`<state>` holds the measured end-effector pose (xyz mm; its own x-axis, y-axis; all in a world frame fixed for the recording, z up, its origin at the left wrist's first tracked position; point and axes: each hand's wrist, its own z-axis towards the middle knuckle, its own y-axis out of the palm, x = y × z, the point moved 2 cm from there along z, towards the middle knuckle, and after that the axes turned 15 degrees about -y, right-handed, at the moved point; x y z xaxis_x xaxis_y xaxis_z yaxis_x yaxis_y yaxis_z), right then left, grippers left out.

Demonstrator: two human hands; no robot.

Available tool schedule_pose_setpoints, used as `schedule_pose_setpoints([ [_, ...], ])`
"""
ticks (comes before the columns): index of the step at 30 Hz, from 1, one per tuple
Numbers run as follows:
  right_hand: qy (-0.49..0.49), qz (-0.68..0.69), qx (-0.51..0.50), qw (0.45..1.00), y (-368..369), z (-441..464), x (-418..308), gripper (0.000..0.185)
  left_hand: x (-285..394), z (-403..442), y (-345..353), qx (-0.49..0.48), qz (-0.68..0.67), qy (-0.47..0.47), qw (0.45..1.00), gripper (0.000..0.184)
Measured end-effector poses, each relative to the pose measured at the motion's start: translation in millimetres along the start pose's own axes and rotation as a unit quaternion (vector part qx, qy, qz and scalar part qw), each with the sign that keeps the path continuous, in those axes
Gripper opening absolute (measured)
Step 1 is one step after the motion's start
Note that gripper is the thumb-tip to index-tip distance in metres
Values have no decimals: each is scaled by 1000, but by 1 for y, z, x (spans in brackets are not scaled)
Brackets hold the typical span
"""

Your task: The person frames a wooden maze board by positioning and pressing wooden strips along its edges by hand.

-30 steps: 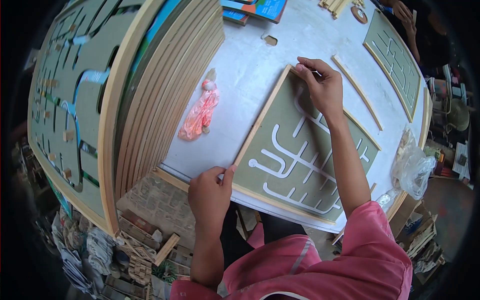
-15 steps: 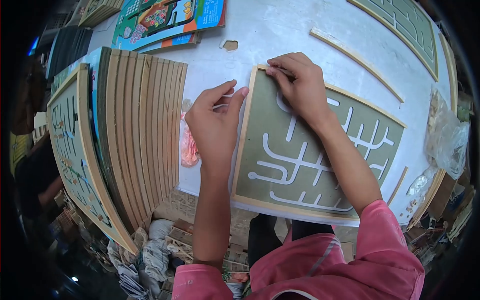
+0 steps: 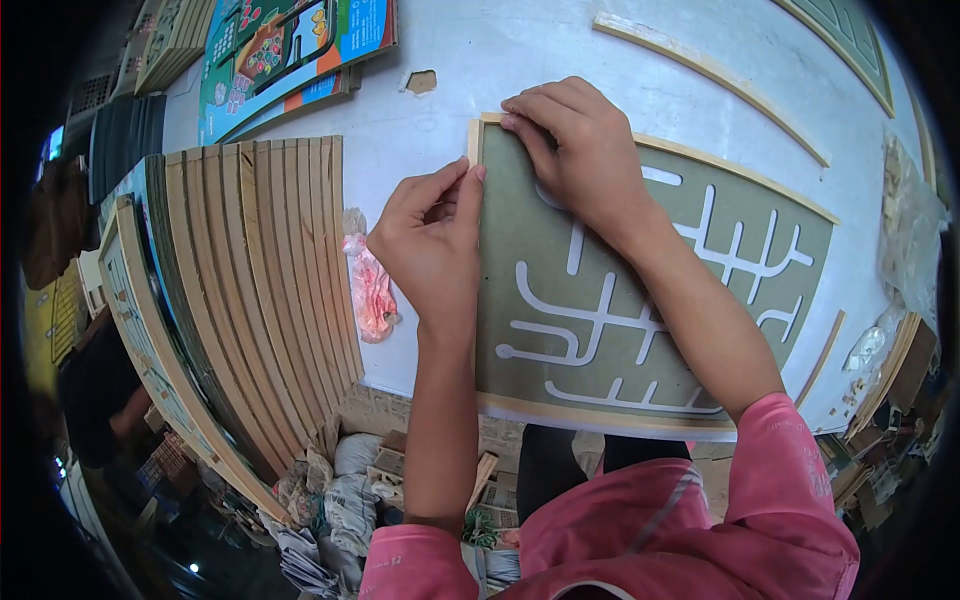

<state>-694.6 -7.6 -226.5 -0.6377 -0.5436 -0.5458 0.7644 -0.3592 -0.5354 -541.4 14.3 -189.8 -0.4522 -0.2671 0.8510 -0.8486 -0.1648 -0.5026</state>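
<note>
A green-grey board (image 3: 640, 310) with white branching grooves lies on the white table in front of me. Light wooden strips (image 3: 740, 176) edge it. My left hand (image 3: 430, 225) is closed at the board's left side, thumb and forefinger pinching the left wooden strip (image 3: 474, 140) below the corner. Across the upper part of the board reaches my right hand (image 3: 580, 145), its fingertips closed on the frame at the top left corner. The palm hides some of the grooves, and the exact contact under the right fingertips is partly hidden.
Wood-edged boards (image 3: 250, 290) stand in a row at the left, beside a crumpled pink plastic bag (image 3: 372, 295). Colourful printed boards (image 3: 345, 40) lie at the back left. A loose wooden strip (image 3: 710, 75) lies behind the board; clear plastic (image 3: 910, 230) is at the right.
My left thumb and forefinger have come onto the left strip, where they were just beside it with a gap. The right hand stays at the corner. The view has shifted slightly.
</note>
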Motion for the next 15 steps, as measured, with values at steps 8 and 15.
schedule_pose_setpoints([
  [8,3,-3,2,1000,1,-1,-1,8,2,-1,1,2,11,-2,1000,15],
  [15,2,-4,0,1000,3,-2,0,8,5,-2,1,-1,25,4,1000,15],
])
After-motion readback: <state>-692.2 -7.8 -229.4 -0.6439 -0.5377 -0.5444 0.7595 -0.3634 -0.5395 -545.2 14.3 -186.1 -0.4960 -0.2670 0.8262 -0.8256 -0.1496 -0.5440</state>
